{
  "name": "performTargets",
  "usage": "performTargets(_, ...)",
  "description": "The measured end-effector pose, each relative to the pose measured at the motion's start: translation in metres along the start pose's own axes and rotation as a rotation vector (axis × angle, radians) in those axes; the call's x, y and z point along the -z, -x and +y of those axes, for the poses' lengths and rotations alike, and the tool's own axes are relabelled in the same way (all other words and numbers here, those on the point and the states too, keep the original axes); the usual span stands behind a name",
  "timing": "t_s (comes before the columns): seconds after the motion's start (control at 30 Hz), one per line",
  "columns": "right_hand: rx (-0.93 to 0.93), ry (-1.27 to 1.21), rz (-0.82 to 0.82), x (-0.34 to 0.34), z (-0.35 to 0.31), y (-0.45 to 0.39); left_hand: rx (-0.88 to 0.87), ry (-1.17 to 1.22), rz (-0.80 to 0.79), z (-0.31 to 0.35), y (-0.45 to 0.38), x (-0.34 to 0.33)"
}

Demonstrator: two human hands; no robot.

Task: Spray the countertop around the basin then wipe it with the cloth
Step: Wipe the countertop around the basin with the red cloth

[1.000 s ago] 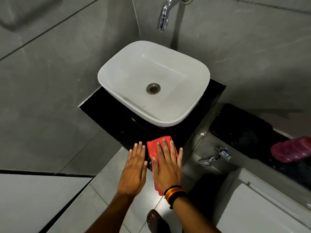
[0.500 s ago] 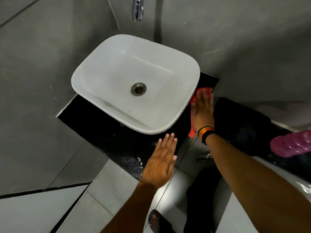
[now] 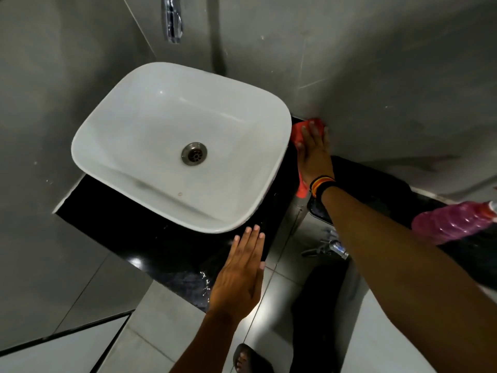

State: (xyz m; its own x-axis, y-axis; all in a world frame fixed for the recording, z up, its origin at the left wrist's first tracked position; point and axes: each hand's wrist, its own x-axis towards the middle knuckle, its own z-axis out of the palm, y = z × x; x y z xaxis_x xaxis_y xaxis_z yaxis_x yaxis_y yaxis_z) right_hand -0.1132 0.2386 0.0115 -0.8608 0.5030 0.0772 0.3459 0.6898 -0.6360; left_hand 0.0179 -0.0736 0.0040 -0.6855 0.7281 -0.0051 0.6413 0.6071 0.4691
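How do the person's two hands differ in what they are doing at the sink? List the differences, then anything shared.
1. The right hand presses the red cloth onto the black countertop; the left hand has no cloth.
2. The right hand reaches far back beside the white ceramic basin, at the wall; the left hand is at the front edge.
3. Only the right wrist wears a striped band.

Shared: both are flat, fingers extended.

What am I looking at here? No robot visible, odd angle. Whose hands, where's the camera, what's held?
No machine: a person with a wide-angle camera on the head, looking down at their own bare hands. One view only. The white basin sits on a black countertop under a tap. The right hand presses a red cloth flat on the counter in the corner beside the basin. The left hand is open and holds nothing. A pink bottle lies to the right.
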Motion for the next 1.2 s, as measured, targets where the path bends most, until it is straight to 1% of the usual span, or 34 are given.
performTargets(0.13,-0.082,-0.132,0.059,0.000,-0.002,0.017,-0.007,-0.006,0.004,0.000,0.001,0.000)
performTargets(0.2,-0.109,-0.149,0.061,-0.001,-0.003,0.031,-0.016,-0.010,0.005,0.000,-0.001,-0.001)
performTargets(0.37,0.043,-0.130,-0.009,-0.014,-0.021,0.081,-0.004,0.017,0.010,0.002,-0.001,0.002)
performTargets(0.47,0.054,-0.136,-0.042,-0.019,-0.037,0.116,0.001,0.047,0.034,0.008,0.000,0.008)
performTargets(0.63,0.149,-0.002,-0.054,-0.024,-0.059,0.179,0.060,0.073,0.107,0.009,0.023,0.020)
performTargets(0.77,0.217,0.077,-0.180,-0.036,-0.090,0.241,0.086,0.046,0.145,-0.006,0.064,0.040)
performTargets(0.9,0.256,0.088,-0.218,-0.049,-0.133,0.303,0.182,-0.015,0.169,-0.029,0.105,0.065)
performTargets(1.07,0.215,0.192,-0.203,-0.070,-0.175,0.352,0.260,-0.078,0.173,-0.054,0.144,0.091)
performTargets(1.2,0.212,0.231,-0.377,-0.083,-0.199,0.352,0.254,-0.150,0.095,-0.077,0.145,0.112)
